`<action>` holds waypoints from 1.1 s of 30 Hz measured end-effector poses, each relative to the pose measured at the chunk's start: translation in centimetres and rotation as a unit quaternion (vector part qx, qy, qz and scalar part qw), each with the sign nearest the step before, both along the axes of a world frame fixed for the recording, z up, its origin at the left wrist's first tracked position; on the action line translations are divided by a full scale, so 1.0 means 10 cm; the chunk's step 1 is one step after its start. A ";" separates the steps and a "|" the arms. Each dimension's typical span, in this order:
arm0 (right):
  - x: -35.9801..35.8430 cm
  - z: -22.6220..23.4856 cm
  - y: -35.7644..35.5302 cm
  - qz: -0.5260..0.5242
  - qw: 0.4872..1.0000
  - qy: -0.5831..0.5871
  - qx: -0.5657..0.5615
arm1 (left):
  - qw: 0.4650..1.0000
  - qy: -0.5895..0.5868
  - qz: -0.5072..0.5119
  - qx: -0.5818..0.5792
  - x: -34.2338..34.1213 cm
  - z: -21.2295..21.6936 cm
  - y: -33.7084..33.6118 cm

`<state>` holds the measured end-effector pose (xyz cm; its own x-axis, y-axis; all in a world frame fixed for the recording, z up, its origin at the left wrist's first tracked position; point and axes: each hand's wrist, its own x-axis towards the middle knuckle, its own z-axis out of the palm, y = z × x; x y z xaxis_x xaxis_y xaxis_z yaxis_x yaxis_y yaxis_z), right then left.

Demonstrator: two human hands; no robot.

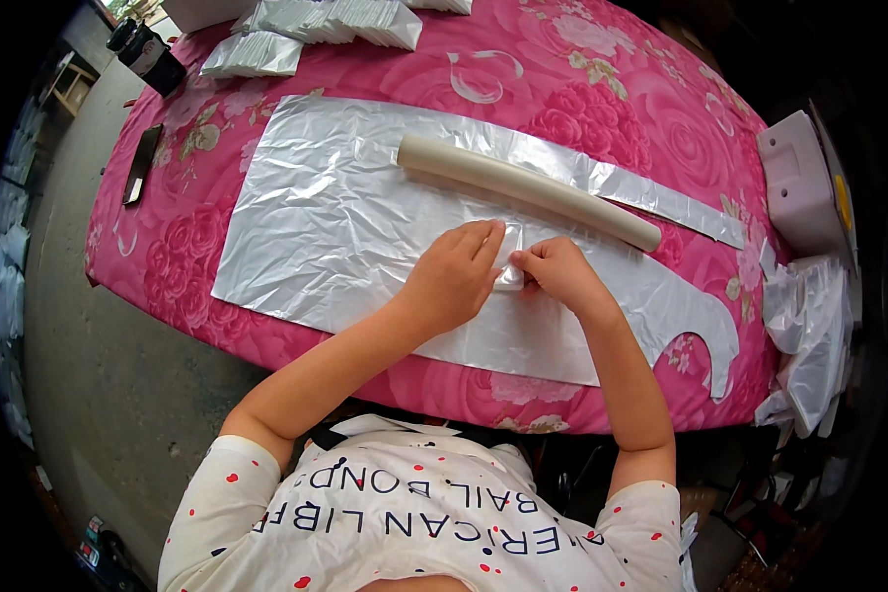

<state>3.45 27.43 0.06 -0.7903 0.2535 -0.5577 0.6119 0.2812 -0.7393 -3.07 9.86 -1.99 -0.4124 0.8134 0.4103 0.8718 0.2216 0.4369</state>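
A large silvery-white plastic bag (311, 202) lies spread over the table, its handle-shaped strips reaching to the right. On it, between my two hands, is a small folded plastic packet (511, 277). My left hand (452, 278) rests on the packet's left side with fingers stretched out and held together. The thumb and fingers of my right hand (564, 275) pinch the packet's right edge. Just beyond both hands, a beige cardboard tube (528, 190) lies slantwise across the bag. My fingers cover much of the packet.
A pink floral cloth (602, 113) covers the table. Stacks of folded white packets (331, 22) are at the far left, near a black lidded cup (150, 57). A dark phone (143, 166) lies near the left edge. At right stand a pale box (802, 183) and crumpled plastic bags (809, 316).
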 end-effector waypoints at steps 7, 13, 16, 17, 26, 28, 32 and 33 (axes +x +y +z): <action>0.00 -0.02 -0.01 -0.019 1.000 0.008 0.004 | 0.987 0.007 0.021 -0.157 0.16 -0.17 0.18; 0.07 0.09 -0.14 -0.025 0.994 0.038 0.100 | 0.989 -0.001 0.004 -0.146 0.15 -0.25 0.18; 0.23 0.18 -0.26 0.020 0.965 0.066 0.253 | 0.990 -0.011 -0.003 -0.139 0.14 -0.27 0.17; 0.28 0.19 -0.27 0.035 0.948 0.060 0.312 | 0.990 -0.016 -0.005 -0.138 0.14 -0.27 0.16; -0.02 -0.18 -0.32 0.211 0.809 0.337 0.433 | 0.983 -0.147 0.065 0.083 0.21 -0.11 -0.30; -0.10 -0.37 -0.40 0.198 0.826 0.329 0.413 | 0.916 -0.399 0.035 0.013 0.27 0.11 -0.73; 0.08 -0.35 -1.05 0.199 0.878 0.272 0.339 | 0.648 -0.743 0.114 -0.125 0.57 0.12 -1.62; 0.15 -0.32 -1.26 0.219 0.889 0.276 0.293 | 0.615 -0.764 0.134 -0.143 0.67 0.10 -1.80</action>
